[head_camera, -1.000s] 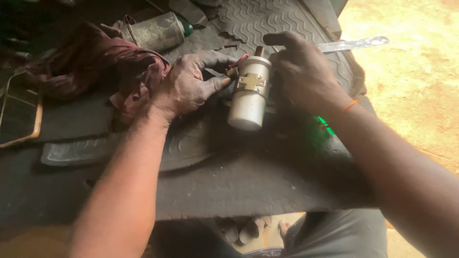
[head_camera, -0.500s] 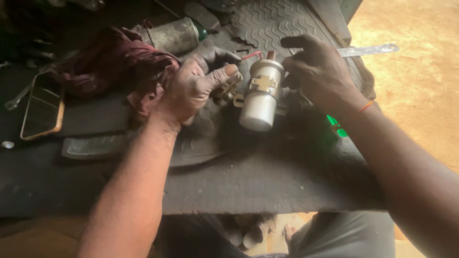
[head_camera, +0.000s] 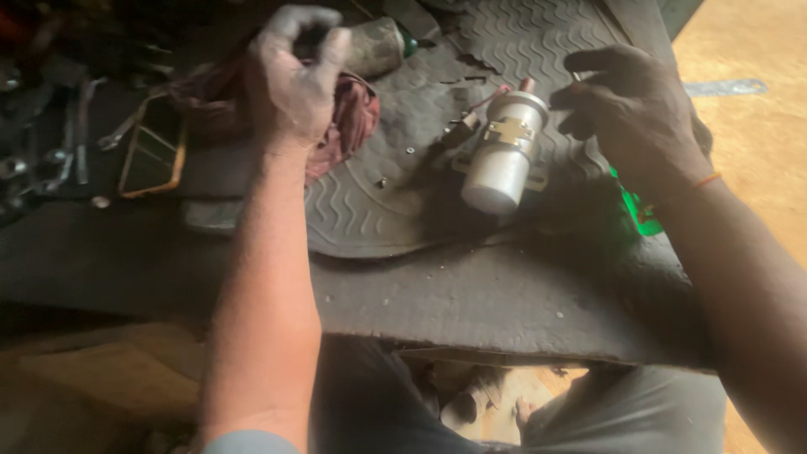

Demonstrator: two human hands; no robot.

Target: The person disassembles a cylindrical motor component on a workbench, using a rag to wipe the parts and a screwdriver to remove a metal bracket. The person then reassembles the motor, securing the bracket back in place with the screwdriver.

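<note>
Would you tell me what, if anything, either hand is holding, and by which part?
The right hand touches the silver cylinder near its top, though a firm grip cannot be told. The left hand hovers over the red rag, fingers pinched.

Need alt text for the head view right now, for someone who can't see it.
A silver cylinder lies on a ribbed rubber mat, the right hand open just beside its top end. The left hand is raised over a red rag, fingertips pinched together; wrenches lie at far left.

Dim, shaded tabletop (head_camera: 504, 303); bright sunlight washes out the ground beyond the right hand's fingers (head_camera: 588, 63). The left hand's fingers (head_camera: 324, 42) are motion-blurred, and the clutter beside them is dark and soft.
</note>
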